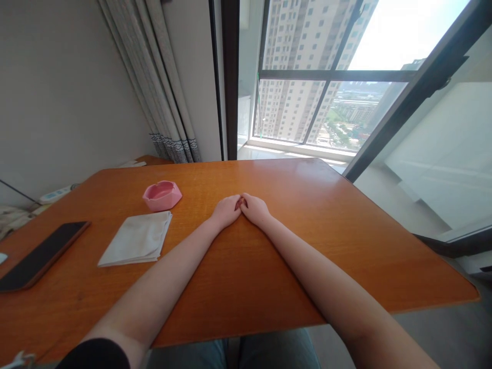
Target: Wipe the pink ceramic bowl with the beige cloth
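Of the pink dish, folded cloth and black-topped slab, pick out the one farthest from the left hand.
The black-topped slab, left of the folded cloth; that cloth and the pink dish both sit closer to the left hand.

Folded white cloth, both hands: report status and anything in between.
Left hand and right hand together on tabletop, no held item visible. White cloth lies folded, left of hands. Pink dish just beyond cloth, not between it and hands.
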`<action>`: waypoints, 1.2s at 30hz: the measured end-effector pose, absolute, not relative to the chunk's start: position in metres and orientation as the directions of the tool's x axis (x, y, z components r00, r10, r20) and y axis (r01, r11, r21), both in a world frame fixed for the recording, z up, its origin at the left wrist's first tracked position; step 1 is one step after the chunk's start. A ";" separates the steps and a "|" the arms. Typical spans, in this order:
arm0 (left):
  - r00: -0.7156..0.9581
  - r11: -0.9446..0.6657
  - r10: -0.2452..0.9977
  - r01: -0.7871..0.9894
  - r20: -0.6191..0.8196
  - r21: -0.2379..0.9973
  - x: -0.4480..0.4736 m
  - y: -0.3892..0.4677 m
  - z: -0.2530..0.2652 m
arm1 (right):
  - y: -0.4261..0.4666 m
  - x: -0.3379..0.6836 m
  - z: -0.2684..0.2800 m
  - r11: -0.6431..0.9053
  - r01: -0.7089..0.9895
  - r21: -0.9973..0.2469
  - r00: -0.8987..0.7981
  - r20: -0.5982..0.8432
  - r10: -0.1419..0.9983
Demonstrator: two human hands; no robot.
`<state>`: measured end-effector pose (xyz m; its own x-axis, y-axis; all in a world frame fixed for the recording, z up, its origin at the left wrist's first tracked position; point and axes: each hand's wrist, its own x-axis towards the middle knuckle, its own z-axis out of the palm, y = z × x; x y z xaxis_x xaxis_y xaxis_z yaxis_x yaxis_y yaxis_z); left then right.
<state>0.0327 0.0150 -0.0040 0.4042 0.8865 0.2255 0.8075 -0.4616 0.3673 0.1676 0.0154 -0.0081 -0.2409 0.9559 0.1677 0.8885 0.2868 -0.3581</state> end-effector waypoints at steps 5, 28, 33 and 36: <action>0.409 -0.471 0.881 0.799 0.236 0.374 0.032 0.016 -0.005 | 0.016 0.168 -0.008 0.280 0.895 -0.348 -0.236 0.164 0.958; 0.415 -0.490 0.869 0.797 0.268 0.353 0.031 0.020 -0.011 | 0.017 0.168 -0.012 0.303 0.897 -0.321 -0.250 0.197 0.948; 0.421 -0.496 0.866 0.787 0.270 0.366 0.030 0.020 -0.010 | 0.016 0.167 -0.011 0.304 0.896 -0.324 -0.248 0.203 0.947; 0.416 -0.493 0.868 0.787 0.271 0.371 0.031 0.019 -0.011 | 0.016 0.167 -0.011 0.296 0.895 -0.332 -0.243 0.193 0.951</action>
